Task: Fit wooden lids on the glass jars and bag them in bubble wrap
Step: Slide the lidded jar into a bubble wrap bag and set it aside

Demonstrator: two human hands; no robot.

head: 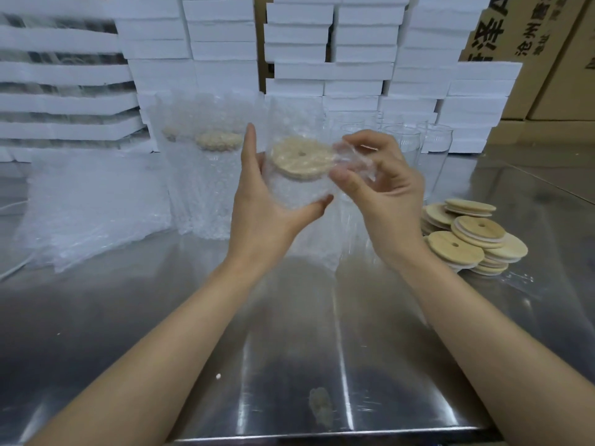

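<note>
**Bagging a lidded jar.** The left hand (pixel 257 201) cups the jar (pixel 296 191) above the table (pixel 289 349), fingers curled round its wall through the bag (pixel 354 160). The right hand (pixel 383 188) pinches the bag's loose mouth beside the lid (pixel 301 157). Good practice: steady the jar and draw the film evenly over the lid without dislodging it. Spare lids (pixel 467 239) lie to the right.
</note>
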